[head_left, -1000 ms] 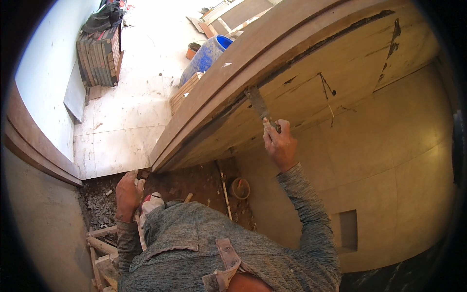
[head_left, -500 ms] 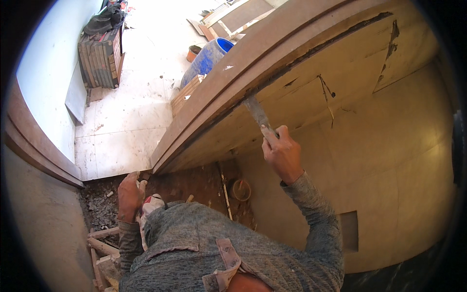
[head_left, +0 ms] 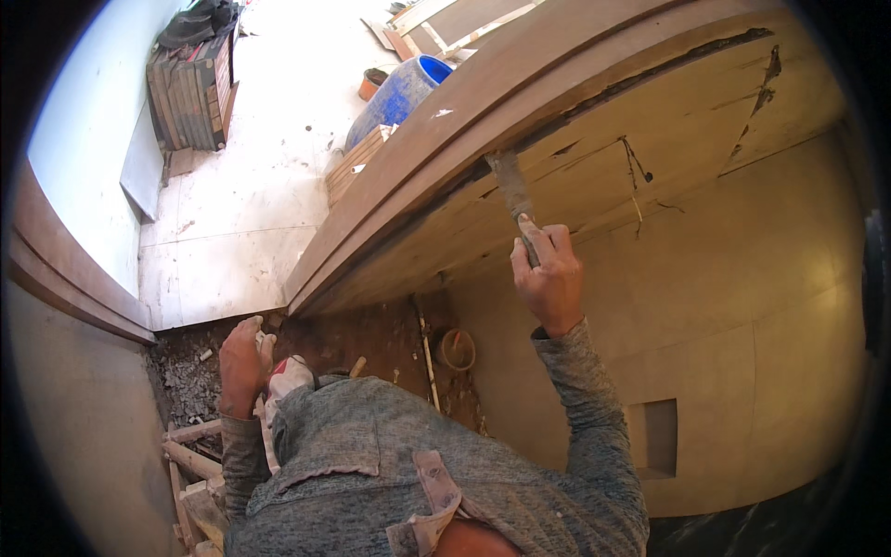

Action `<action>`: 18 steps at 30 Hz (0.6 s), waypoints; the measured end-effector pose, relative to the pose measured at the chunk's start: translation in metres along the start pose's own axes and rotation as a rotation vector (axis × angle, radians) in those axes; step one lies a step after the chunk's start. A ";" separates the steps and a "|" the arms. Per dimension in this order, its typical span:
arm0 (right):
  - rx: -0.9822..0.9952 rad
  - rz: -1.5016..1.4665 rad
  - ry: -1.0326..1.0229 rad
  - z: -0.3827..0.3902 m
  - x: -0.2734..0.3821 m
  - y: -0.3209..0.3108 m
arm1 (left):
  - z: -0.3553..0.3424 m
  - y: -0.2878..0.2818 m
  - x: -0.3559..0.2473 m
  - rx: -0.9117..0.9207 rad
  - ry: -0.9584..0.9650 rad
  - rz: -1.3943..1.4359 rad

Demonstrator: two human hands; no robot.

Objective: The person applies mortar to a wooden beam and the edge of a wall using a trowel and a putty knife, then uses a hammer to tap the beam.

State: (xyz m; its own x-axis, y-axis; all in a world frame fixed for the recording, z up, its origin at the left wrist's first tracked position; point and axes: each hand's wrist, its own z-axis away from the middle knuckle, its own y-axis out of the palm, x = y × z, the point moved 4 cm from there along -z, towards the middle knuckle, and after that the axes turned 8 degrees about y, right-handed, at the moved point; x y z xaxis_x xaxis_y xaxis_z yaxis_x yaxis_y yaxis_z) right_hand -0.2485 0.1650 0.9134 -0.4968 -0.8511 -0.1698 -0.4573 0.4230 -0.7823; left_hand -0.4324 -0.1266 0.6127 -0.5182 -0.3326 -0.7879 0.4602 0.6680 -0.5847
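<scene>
My right hand [head_left: 553, 283] is closed round the handle of a putty knife [head_left: 511, 190], its flat grey blade smeared with material. The blade's tip touches the dark gap [head_left: 594, 100] between the brown door frame [head_left: 394, 190] and the tan wall panel [head_left: 650, 139]. Lower down on the left, my left hand [head_left: 241, 365] is held low beside the foot of the frame, its fingers curled together. What lies in them, if anything, I cannot make out.
Wooden pieces [head_left: 195, 461] and grey rubble [head_left: 190, 385] lie at lower left. A round bucket [head_left: 458, 350] stands on the dark floor. Past the frame are a blue barrel [head_left: 394, 107], an orange pot [head_left: 372, 84] and stacked tiles [head_left: 188, 97]. A recess [head_left: 661, 436] opens in the right wall.
The view has shifted slightly. My right hand and the putty knife sit a little farther right and up along the gap. My left hand stays low at the left, fingers still curled.
</scene>
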 end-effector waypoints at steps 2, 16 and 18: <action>0.028 -0.001 -0.026 0.002 0.001 0.004 | 0.001 0.000 0.000 -0.006 0.014 -0.013; 0.149 0.163 -0.099 0.038 -0.010 0.059 | 0.000 0.002 -0.001 0.001 -0.007 0.000; 0.144 0.170 -0.115 0.042 -0.010 0.064 | 0.000 0.001 -0.001 0.002 0.005 -0.009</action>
State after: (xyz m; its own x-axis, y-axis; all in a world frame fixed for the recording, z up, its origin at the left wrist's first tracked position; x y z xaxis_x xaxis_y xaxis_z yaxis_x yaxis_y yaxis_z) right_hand -0.2417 0.1877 0.8404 -0.4665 -0.8049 -0.3668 -0.2602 0.5212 -0.8128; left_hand -0.4311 -0.1256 0.6127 -0.5258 -0.3352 -0.7818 0.4573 0.6636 -0.5921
